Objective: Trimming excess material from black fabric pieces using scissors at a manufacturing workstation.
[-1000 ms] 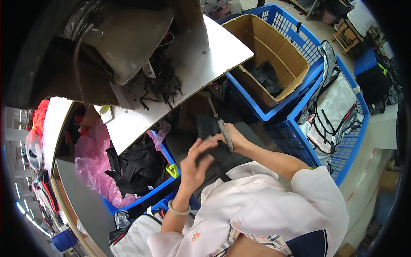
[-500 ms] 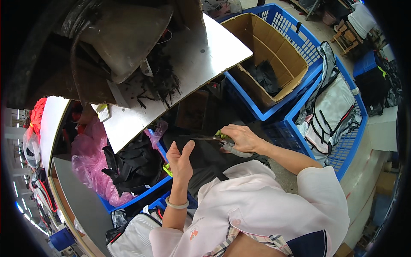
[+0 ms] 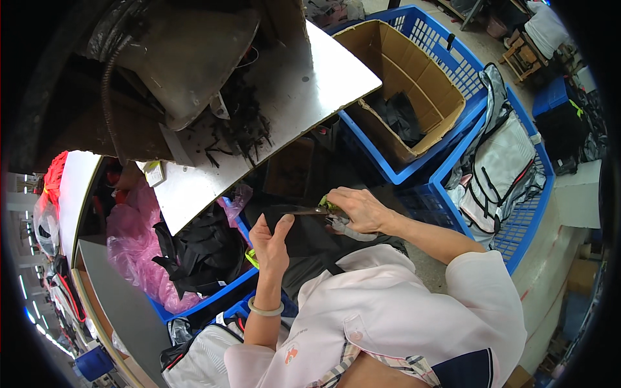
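Scissors [image 3: 317,209] lie in the right hand [image 3: 359,210], whose fingers are curled shut round the green-tinted handles; the dark blades point away from that hand toward the left hand [image 3: 270,242], over a piece of black fabric [image 3: 304,236]. The left hand's fingers are pressed together on the fabric's edge, the thumb pinching against them just beside the blade tips. The fabric hangs between the two hands, above the person's lap, and spreads down toward the pale pink shirt [image 3: 388,310]. A pale bangle [image 3: 265,309] circles the left wrist.

Beyond the scissors, farther from the person, a grey metal surface [image 3: 284,110] carries a scatter of black scraps [image 3: 242,126] and the base of a machine [image 3: 187,58]. Left of the scissors, below that surface, a blue crate [image 3: 226,292] holds a heap of black cloth [image 3: 197,249], with pink plastic bags [image 3: 139,239] beside it. Right of the scissors and beyond them stands a blue basket [image 3: 427,39] with an open cardboard box [image 3: 407,84] inside; dark pieces lie in the bottom of the box. Nearer, on the right of the scissors, a second blue basket [image 3: 517,239] holds white pieces with black trim [image 3: 501,168]. At the lower edge, under the left forearm, lies another white piece with black trim [image 3: 200,359].
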The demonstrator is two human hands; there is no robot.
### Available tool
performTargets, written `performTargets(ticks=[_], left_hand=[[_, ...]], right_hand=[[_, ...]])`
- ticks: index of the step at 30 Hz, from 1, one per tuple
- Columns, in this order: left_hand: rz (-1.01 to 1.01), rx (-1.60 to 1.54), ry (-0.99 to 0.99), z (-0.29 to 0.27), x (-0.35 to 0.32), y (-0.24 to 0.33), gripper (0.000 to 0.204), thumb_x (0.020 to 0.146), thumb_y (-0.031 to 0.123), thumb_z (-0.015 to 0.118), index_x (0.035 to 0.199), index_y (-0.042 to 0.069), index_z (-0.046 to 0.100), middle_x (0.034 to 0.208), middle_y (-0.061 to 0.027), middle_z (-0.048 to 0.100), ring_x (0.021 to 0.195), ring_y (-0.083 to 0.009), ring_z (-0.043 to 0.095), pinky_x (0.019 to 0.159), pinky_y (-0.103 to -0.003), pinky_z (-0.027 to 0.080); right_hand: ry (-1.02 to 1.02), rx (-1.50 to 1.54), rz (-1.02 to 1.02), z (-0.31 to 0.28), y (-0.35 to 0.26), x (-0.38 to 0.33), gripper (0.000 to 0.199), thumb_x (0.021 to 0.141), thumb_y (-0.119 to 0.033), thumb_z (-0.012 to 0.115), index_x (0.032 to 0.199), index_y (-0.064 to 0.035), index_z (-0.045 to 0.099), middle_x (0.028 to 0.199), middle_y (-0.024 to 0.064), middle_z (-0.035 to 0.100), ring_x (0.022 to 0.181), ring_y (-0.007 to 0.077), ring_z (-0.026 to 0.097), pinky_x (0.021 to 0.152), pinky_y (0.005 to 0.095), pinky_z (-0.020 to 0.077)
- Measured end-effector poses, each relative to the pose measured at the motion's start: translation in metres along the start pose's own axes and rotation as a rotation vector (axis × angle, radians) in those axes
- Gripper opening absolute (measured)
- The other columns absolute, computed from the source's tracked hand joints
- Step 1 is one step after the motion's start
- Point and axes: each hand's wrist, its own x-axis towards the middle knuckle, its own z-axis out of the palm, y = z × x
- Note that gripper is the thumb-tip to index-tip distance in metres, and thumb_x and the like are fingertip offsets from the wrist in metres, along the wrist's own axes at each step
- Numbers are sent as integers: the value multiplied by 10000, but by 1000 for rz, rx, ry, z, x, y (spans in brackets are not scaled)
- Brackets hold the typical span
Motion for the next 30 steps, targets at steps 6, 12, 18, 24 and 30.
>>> performTargets(ticks=[6,12,18,24,30], left_hand=[[4,27,-29,-2,2,4,46,817,23,656,812,27,610,755,26,614,654,-32,488,608,-187,395],[-31,41,-74,-14,4,5,47,826,29,645,855,4,619,778,8,626,679,-43,530,630,-184,434],[-101,88,-141,-14,5,5,67,834,42,636,855,-15,608,786,-25,645,667,-49,553,613,-183,462],[-129,65,-133,-15,8,13,67,818,31,647,857,-18,623,775,-38,658,642,-62,574,592,-187,473],[-154,-10,-41,-18,14,13,96,797,12,659,884,-29,652,777,-51,666,643,-72,597,604,-198,497]], right_hand=[[-215,-11,85,-1,4,1,211,669,-127,659,795,7,556,746,150,610,736,346,607,608,416,472],[-279,-8,98,-2,2,5,203,693,-156,656,782,8,577,725,167,612,710,345,615,592,425,467],[-117,67,32,4,-6,13,253,727,-219,655,719,29,603,620,197,593,597,372,593,568,418,470],[-223,75,75,5,0,12,285,709,-223,670,742,52,607,601,228,573,585,381,589,558,403,469],[-175,52,67,6,1,20,287,692,-229,706,666,19,565,590,196,575,541,351,582,506,381,446]])
